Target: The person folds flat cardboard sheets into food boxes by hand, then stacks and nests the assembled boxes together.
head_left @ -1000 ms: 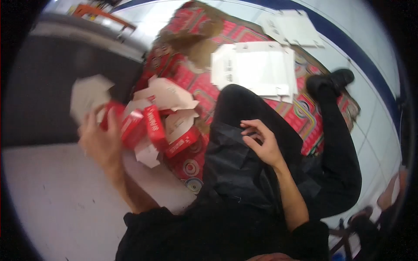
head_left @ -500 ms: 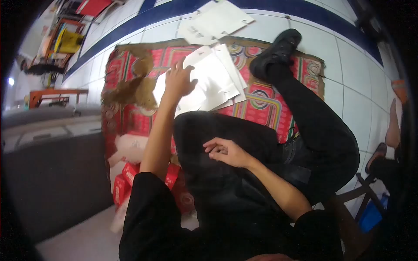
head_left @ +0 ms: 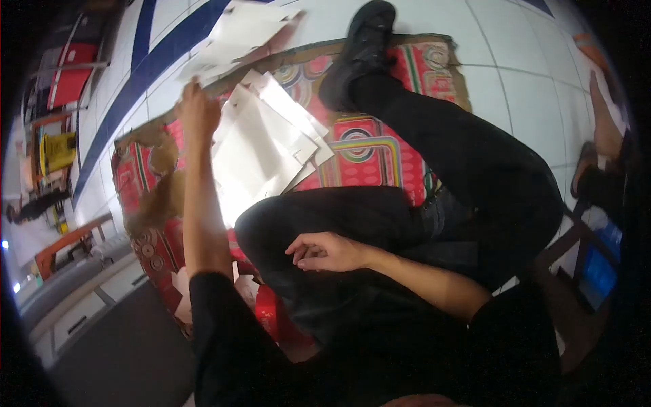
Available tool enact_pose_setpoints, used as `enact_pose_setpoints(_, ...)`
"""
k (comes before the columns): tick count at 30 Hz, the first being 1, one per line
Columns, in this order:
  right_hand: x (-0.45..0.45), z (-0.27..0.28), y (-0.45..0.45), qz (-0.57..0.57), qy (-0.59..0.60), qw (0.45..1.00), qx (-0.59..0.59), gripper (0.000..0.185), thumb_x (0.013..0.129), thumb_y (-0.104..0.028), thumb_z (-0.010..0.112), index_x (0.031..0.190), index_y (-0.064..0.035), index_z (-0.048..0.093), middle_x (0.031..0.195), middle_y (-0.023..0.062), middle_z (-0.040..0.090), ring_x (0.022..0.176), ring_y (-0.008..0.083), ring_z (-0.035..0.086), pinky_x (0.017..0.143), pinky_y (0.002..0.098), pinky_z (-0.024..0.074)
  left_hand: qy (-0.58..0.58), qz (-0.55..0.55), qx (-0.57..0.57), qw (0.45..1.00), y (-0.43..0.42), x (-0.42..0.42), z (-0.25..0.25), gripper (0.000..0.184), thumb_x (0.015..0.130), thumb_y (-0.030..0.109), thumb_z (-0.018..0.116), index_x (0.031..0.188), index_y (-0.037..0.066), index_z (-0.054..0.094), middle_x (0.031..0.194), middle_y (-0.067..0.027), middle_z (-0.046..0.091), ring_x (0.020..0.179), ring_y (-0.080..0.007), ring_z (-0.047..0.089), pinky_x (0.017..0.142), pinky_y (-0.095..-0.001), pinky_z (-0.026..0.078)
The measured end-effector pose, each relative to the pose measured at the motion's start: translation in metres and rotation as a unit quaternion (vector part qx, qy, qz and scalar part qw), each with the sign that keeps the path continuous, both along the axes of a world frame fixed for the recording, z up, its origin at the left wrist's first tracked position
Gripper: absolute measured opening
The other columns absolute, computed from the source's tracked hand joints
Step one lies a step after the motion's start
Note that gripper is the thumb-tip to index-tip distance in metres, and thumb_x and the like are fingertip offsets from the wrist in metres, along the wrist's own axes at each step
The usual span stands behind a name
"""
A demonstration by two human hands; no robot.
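Note:
My left hand [head_left: 198,114] is stretched out past the near stack, its fingertips closed at the near corner of a white cardboard sheet [head_left: 237,37]. The hand is blurred, and that sheet looks slightly raised, with a reddish patch along its right edge. Below and to the right, a stack of flat white cardboard sheets [head_left: 261,139] lies fanned out on a red patterned mat [head_left: 363,139]. Over my lap, my right hand [head_left: 329,252] hangs with loosely curled fingers and nothing in it.
Red and white folded card pieces [head_left: 268,308] lie beside my left thigh. My black shoe [head_left: 359,57] rests across the mat's far edge. A grey box-like unit [head_left: 122,346] stands at left. Another person's leg [head_left: 603,115] and a blue object [head_left: 602,264] are at right.
My left hand has moved from above the near stack to the corner of the farther sheet. My view has turned, shifting the scene leftward. The right hand stays over my lap.

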State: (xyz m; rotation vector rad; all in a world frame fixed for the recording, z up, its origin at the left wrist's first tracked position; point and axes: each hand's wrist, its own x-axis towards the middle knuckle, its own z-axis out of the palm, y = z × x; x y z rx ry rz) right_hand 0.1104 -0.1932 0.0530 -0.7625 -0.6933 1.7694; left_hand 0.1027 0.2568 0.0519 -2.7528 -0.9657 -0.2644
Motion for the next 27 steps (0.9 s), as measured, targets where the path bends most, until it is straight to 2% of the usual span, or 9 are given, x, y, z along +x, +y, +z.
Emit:
enact_pose_setpoints(4,0.024,0.015,0.003,-0.011,-0.018,1.000,0.003,0.052,0.105,-0.026,0.076,0.147,-0.0019,0.056,0.122,0.0108,0.069,0.095,0.0139,0.071,0.081,0.0307,0.0592,-0.129,-0.135,0.098,0.977,-0.080,-0.029,0.106,0.042,0.092,0.014,0.073,0.130,-0.003,0.068,0.150,-0.0175,0.063,0.137,-0.0396,0.060,0.115,-0.0482,0.049)
enact_pose_setpoints(6,0.036,0.006,0.012,-0.176,-0.066,0.982,0.031,0.068,0.104,-0.037,0.077,0.156,-0.0057,0.047,0.126,0.0123,0.065,0.096,0.0158,0.071,0.080,0.0331,0.0594,-0.164,-0.141,0.102,0.971,-0.137,-0.051,0.155,0.032,0.100,0.016,0.071,0.127,-0.002,0.072,0.144,-0.0140,0.068,0.133,-0.0395,0.062,0.111,-0.0498,0.052)
enact_pose_setpoints(7,0.062,0.009,0.015,-0.177,0.030,0.984,-0.009,0.057,0.107,-0.037,0.072,0.152,-0.0078,0.052,0.135,0.0099,0.061,0.115,0.0191,0.070,0.090,0.0357,0.0589,-0.115,-0.158,0.194,0.961,-0.178,-0.056,0.182,0.029,0.102,0.014,0.070,0.128,0.001,0.073,0.145,-0.0089,0.068,0.137,-0.0382,0.060,0.112,-0.0515,0.052)
enact_pose_setpoints(10,0.114,0.028,0.008,-0.246,0.340,0.904,-0.085,0.056,0.106,-0.044,0.068,0.145,-0.0053,0.058,0.135,0.0107,0.068,0.117,0.0217,0.071,0.093,0.0396,0.0606,-0.066,-0.170,0.140,0.973,-0.243,-0.122,0.194,0.014,0.099,0.013,0.069,0.110,0.003,0.069,0.138,-0.0092,0.073,0.138,-0.0406,0.060,0.117,-0.0555,0.046)
enact_pose_setpoints(12,0.121,0.044,0.000,-0.281,0.245,0.922,-0.103,0.052,0.106,-0.041,0.067,0.142,-0.0046,0.060,0.128,0.0104,0.071,0.113,0.0212,0.073,0.089,0.0398,0.0623,-0.055,-0.246,0.090,0.964,-0.276,-0.157,0.191,0.011,0.099,0.013,0.065,0.099,0.003,0.069,0.135,-0.0105,0.075,0.137,-0.0400,0.062,0.114,-0.0555,0.044)
enact_pose_setpoints(13,0.122,0.050,-0.005,-0.298,0.153,0.933,-0.128,0.048,0.106,-0.038,0.067,0.138,-0.0039,0.063,0.120,0.0101,0.075,0.109,0.0207,0.074,0.085,0.0399,0.0640,-0.033,-0.204,0.055,0.977,-0.302,-0.164,0.191,0.011,0.096,0.012,0.066,0.097,0.003,0.074,0.128,-0.0096,0.077,0.133,-0.0393,0.064,0.113,-0.0559,0.043)
enact_pose_setpoints(17,0.099,0.035,-0.011,-0.282,0.102,0.946,-0.121,0.036,0.107,-0.029,0.061,0.130,-0.0032,0.067,0.104,0.0110,0.078,0.090,0.0199,0.077,0.065,0.0358,0.0649,0.000,-0.144,-0.014,0.989,-0.338,-0.200,0.188,0.011,0.092,0.011,0.067,0.092,0.004,0.077,0.121,-0.0077,0.077,0.129,-0.0380,0.066,0.112,-0.0547,0.042)
enact_pose_setpoints(23,0.062,0.047,-0.011,-0.239,0.109,0.960,-0.096,0.043,0.107,-0.030,0.063,0.137,0.0001,0.060,0.107,0.0142,0.076,0.085,0.0220,0.077,0.066,0.0362,0.0667,-0.039,-0.070,0.013,0.997,-0.373,-0.184,0.215,0.013,0.091,0.010,0.070,0.097,0.003,0.078,0.103,-0.0085,0.078,0.117,-0.0322,0.071,0.111,-0.0539,0.041)
enact_pose_setpoints(27,0.036,0.046,-0.011,-0.232,0.031,0.969,-0.085,0.047,0.106,-0.027,0.066,0.142,0.0023,0.056,0.109,0.0151,0.075,0.086,0.0228,0.077,0.066,0.0373,0.0673,-0.027,-0.013,-0.138,0.990,-0.382,-0.161,0.256,0.012,0.095,0.009,0.071,0.101,0.000,0.077,0.111,-0.0117,0.079,0.110,-0.0344,0.070,0.105,-0.0467,0.048)
